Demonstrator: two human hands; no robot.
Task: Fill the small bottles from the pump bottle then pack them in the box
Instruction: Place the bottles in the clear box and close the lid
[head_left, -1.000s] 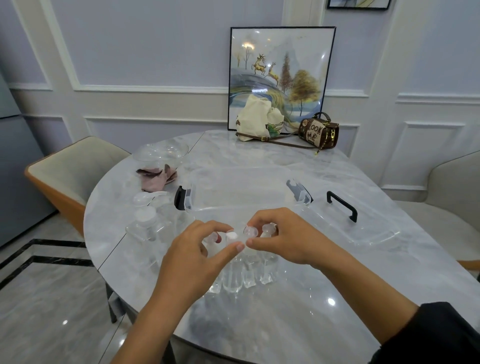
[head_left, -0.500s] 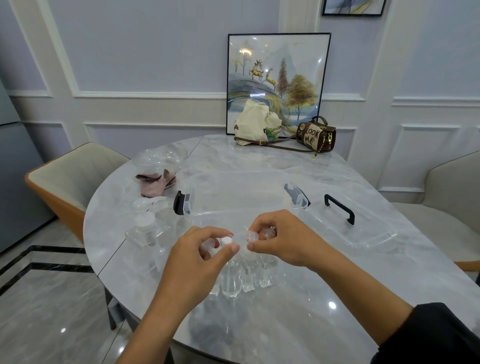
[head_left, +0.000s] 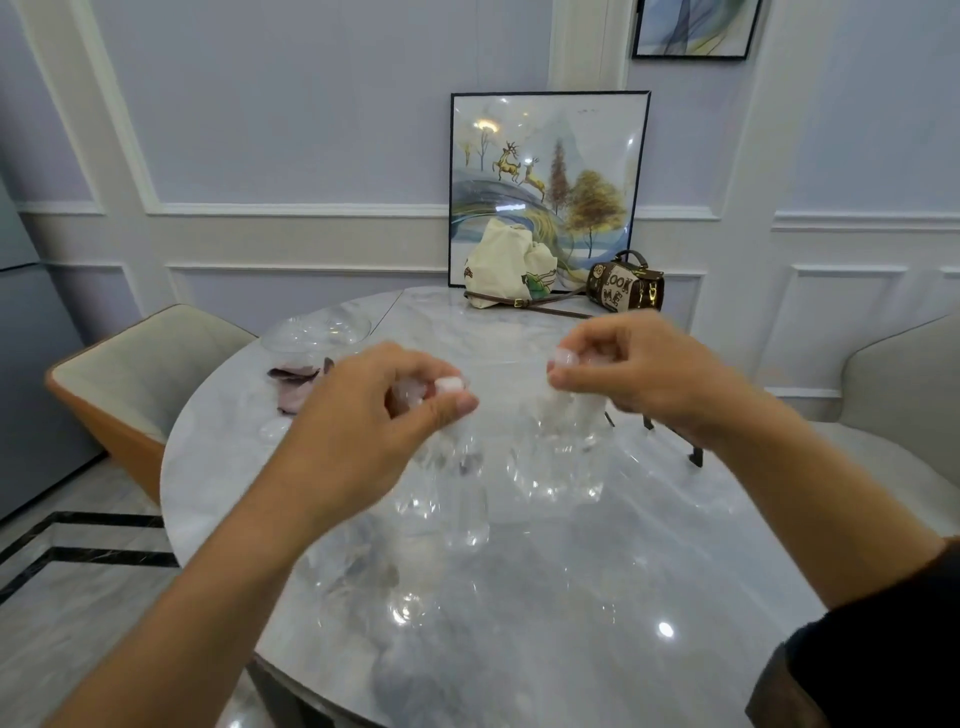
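Both hands were raised above the bench (head_left: 519, 597), each pinched shut on the caps of small bottles: the left hand (head_left: 374, 415) held a pair (head_left: 462, 488), the right hand (head_left: 639, 374) another pair (head_left: 561, 457). The bottles hung upright, long axes vertical. The box was hidden behind the hands, seemingly beyond them.

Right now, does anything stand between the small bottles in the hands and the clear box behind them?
Nothing visible does. The left hand and right hand hold small bottles lifted above the table; the box is mostly hidden behind them.
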